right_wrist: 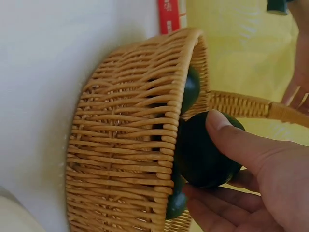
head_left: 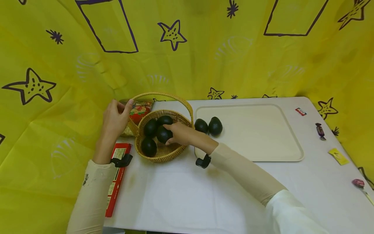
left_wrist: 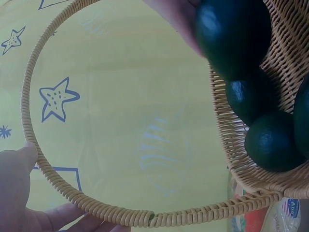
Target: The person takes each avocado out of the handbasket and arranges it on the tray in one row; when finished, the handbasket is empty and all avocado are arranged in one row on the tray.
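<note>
A wicker basket (head_left: pixel 159 159) stands on the table with several dark green avocados (head_left: pixel 149 147) inside. My left hand (head_left: pixel 114 117) holds the left side of its arched handle (left_wrist: pixel 111 215), fingers and thumb curled round the cane. My right hand (head_left: pixel 182 134) reaches over the basket's right side. In the right wrist view its thumb and fingers grip a dark avocado (right_wrist: pixel 205 154) at rim height, above the others. Two more avocados (head_left: pixel 215 126) lie side by side at the left end of a cream tray (head_left: pixel 251 133), just right of the basket.
A red box (head_left: pixel 117 182) lies left of the basket, near my left forearm. Behind the basket is a colourful food packet (head_left: pixel 140 110). Small wrapped sweets (head_left: pixel 320 131) and a lollipop (head_left: pixel 358 183) lie along the table's right edge. A yellow patterned curtain (head_left: pixel 198 65) hangs behind.
</note>
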`<state>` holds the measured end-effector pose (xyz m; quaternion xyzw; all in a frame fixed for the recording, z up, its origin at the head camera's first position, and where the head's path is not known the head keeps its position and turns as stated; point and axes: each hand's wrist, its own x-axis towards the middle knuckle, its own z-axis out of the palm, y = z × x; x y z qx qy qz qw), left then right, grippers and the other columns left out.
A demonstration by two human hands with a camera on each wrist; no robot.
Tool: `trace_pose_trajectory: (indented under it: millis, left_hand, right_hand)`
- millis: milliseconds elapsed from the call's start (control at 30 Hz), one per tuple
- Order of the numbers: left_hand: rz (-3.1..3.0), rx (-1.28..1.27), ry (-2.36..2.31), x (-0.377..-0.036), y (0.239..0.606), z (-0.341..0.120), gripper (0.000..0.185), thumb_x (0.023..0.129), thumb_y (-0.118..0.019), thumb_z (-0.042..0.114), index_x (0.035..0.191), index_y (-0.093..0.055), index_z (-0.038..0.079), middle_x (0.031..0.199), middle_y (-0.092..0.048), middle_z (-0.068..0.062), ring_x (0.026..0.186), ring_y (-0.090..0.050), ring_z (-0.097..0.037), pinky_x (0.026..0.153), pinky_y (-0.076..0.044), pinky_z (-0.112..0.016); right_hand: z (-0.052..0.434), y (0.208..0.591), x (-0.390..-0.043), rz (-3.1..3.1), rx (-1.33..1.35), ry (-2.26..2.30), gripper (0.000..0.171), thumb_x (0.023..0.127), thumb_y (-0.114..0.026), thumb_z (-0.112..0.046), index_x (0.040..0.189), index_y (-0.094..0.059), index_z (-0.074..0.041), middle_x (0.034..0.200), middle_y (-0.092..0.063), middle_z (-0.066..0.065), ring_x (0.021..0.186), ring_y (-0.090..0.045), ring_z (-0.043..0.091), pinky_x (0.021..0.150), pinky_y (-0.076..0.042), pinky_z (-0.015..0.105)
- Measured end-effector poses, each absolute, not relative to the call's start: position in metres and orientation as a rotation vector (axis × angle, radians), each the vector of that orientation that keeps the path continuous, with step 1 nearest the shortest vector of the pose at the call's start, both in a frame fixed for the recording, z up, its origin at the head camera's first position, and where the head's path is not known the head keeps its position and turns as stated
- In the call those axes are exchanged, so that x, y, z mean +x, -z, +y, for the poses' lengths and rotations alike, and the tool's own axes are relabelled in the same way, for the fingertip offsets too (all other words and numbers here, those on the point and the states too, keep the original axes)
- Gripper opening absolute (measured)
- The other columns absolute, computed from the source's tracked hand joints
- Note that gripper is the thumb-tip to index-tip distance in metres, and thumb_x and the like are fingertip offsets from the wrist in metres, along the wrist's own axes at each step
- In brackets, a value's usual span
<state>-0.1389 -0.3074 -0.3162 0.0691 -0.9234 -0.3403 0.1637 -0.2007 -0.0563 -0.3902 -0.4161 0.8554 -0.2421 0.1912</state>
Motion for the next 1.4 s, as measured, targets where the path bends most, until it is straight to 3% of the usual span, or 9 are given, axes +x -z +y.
trace_pose_trajectory:
  millis: [67, 300, 567, 733, 933, 1200, 1400]
  left_hand:
    - [-2.633, 0.201, 0.969, -0.139, 0.316, -0.306, 0.066, 0.107, -0.047, 0.061, 0.114, -0.054, -0.005, 0.111, -0.056, -0.023, 0.099, -0.053, -0.04, 0.082, -0.04, -0.044]
    - [-2.634, 0.214, 0.98, -0.139, 0.316, -0.305, 0.069, 0.106, -0.047, 0.063, 0.114, -0.054, -0.005, 0.11, -0.055, -0.023, 0.097, -0.052, -0.038, 0.081, -0.04, -0.043]
    - [-2.622, 0.213, 0.957, -0.138, 0.316, -0.308, 0.063, 0.107, -0.048, 0.059, 0.11, -0.054, -0.004, 0.111, -0.056, -0.023, 0.099, -0.053, -0.04, 0.082, -0.04, -0.044]
    - [-2.624, 0.199, 0.951, -0.137, 0.316, -0.308, 0.063, 0.107, -0.048, 0.058, 0.11, -0.053, -0.005, 0.111, -0.056, -0.024, 0.099, -0.054, -0.041, 0.083, -0.039, -0.044]
    - [-2.627, 0.189, 0.957, -0.138, 0.316, -0.307, 0.063, 0.108, -0.049, 0.057, 0.11, -0.053, -0.005, 0.11, -0.055, -0.024, 0.099, -0.053, -0.041, 0.082, -0.039, -0.044]
    - [-2.628, 0.194, 0.96, -0.138, 0.316, -0.307, 0.064, 0.107, -0.048, 0.059, 0.111, -0.053, -0.004, 0.11, -0.055, -0.023, 0.099, -0.053, -0.04, 0.082, -0.039, -0.044]
    - [-2.628, 0.203, 0.96, -0.138, 0.316, -0.305, 0.067, 0.107, -0.047, 0.061, 0.111, -0.053, -0.005, 0.11, -0.055, -0.024, 0.098, -0.053, -0.041, 0.082, -0.039, -0.044]
  right_hand:
    - [-0.049, 0.388, -0.197, 2.398, -1.182, 0.724, 0.084, 0.097, -0.079, -0.027, 0.163, -0.034, 0.0, 0.149, -0.06, 0.019, 0.124, -0.066, 0.024, 0.1, -0.053, 0.034]
    - [-0.012, 0.378, -0.182, 2.394, -1.206, 0.856, 0.083, 0.098, -0.078, -0.027, 0.164, -0.034, -0.004, 0.163, -0.046, 0.014, 0.146, -0.05, 0.026, 0.115, -0.046, 0.04]
    - [0.037, 0.366, -0.165, 2.444, -1.282, 0.898, 0.079, 0.097, -0.079, -0.025, 0.161, -0.04, -0.003, 0.161, -0.049, 0.014, 0.144, -0.053, 0.027, 0.114, -0.047, 0.042]
    - [0.07, 0.369, -0.157, 2.476, -1.203, 0.97, 0.078, 0.097, -0.079, -0.021, 0.162, -0.04, -0.005, 0.162, -0.048, 0.012, 0.149, -0.046, 0.029, 0.118, -0.043, 0.046]
    - [0.109, 0.376, -0.152, 2.538, -1.103, 1.048, 0.08, 0.095, -0.081, -0.023, 0.161, -0.04, -0.004, 0.16, -0.049, 0.013, 0.146, -0.05, 0.031, 0.116, -0.044, 0.05]
    - [0.159, 0.394, -0.168, 2.634, -0.928, 1.112, 0.081, 0.095, -0.082, -0.024, 0.162, -0.039, -0.006, 0.162, -0.047, 0.017, 0.141, -0.053, 0.041, 0.113, -0.045, 0.054]
    - [0.187, 0.413, -0.191, 2.709, -0.795, 1.082, 0.08, 0.098, -0.079, -0.024, 0.162, -0.036, 0.0, 0.161, -0.044, 0.026, 0.139, -0.053, 0.049, 0.112, -0.045, 0.057]
